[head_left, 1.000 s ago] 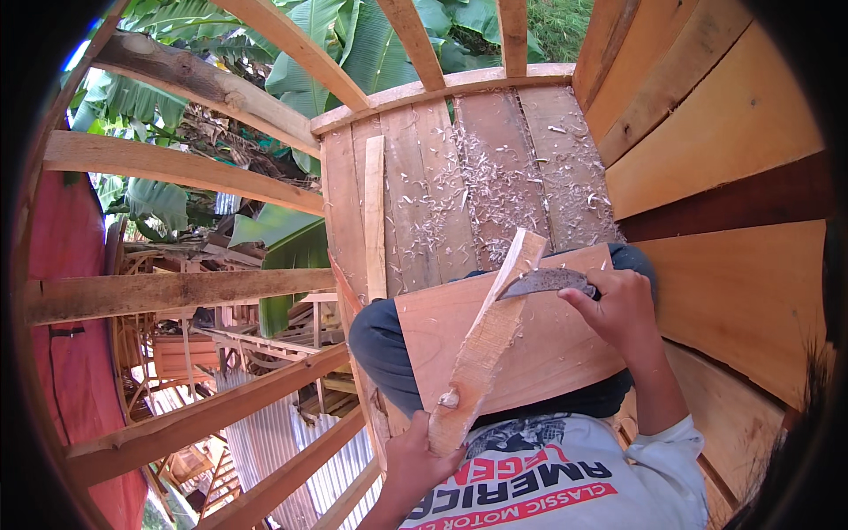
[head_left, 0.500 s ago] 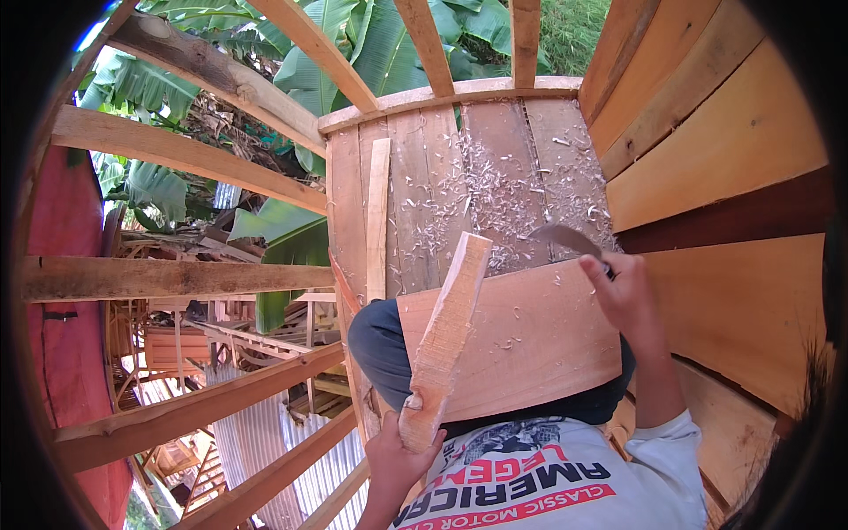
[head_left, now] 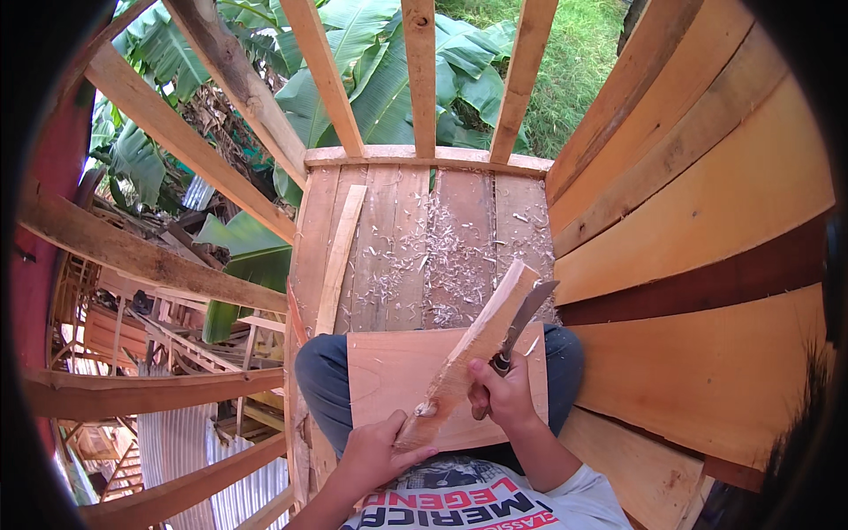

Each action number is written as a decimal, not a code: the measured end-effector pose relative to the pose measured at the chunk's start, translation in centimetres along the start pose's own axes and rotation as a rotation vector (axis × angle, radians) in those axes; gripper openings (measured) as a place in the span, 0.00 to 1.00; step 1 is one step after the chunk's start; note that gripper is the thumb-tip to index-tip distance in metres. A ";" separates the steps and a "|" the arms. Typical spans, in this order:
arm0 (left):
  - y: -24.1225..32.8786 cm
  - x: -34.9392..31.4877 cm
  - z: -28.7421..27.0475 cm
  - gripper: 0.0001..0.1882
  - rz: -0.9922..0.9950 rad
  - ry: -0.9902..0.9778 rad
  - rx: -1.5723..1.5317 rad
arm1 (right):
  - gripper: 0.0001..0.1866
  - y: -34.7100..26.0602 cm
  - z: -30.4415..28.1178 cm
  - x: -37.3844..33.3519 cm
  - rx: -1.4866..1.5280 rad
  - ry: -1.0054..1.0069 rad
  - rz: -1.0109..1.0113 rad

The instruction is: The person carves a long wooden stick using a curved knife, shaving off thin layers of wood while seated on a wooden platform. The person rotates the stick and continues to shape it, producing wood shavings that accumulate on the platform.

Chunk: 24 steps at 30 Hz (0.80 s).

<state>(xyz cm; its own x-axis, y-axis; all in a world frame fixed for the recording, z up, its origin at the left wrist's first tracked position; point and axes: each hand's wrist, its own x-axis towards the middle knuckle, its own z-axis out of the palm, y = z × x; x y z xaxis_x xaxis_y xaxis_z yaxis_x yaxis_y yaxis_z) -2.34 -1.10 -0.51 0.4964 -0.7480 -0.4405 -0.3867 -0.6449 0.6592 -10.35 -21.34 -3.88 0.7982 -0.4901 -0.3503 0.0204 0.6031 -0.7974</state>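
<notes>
A roughly carved length of wood (head_left: 468, 346) slants up and to the right above my lap. My left hand (head_left: 380, 449) is closed around its lower end, just below a knot. In my right hand (head_left: 507, 389) is a curved knife (head_left: 528, 311), gripped by its dark handle. Its blade points up and lies close along the wood's right side; whether the edge touches the wood I cannot tell. My right thumb rests against the wood. Under both hands a flat board (head_left: 382, 371) lies across my thighs, with a few shavings on it.
Curled shavings (head_left: 455, 256) litter the plank floor (head_left: 314, 230) ahead. A narrow wooden strip (head_left: 340, 256) lies at the floor's left. Slatted rails (head_left: 177, 371) run along the left and front, banana leaves beyond. A wall of broad planks (head_left: 689, 353) stands close on my right.
My right hand has moved left and down, bringing the knife from apart to alongside the wood. The wood now leans further right. My view has shifted, too.
</notes>
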 end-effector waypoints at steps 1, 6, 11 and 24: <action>-0.4 0.5 -0.2 0.31 0.041 -0.053 -0.074 | 0.10 -0.2 -0.1 -0.2 0.032 -0.008 -0.003; -2.8 3.9 0.8 0.35 0.243 -0.333 -0.678 | 0.10 0.0 -0.5 -0.5 0.068 -0.043 0.001; -2.1 5.6 0.7 0.36 0.070 -0.783 -1.230 | 0.09 -0.6 -0.8 -1.0 0.024 -0.093 -0.012; -2.5 5.4 2.1 0.16 -0.104 -0.855 -1.342 | 0.19 -0.8 -4.6 -1.2 -0.332 0.058 -0.071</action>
<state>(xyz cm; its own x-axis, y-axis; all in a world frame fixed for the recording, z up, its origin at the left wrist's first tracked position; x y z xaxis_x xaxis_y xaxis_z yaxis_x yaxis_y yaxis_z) -0.28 -3.91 -5.78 -0.2652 -0.8736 -0.4081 0.7830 -0.4421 0.4375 -14.08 -24.11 -5.03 0.7658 -0.5643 -0.3083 -0.1304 0.3333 -0.9338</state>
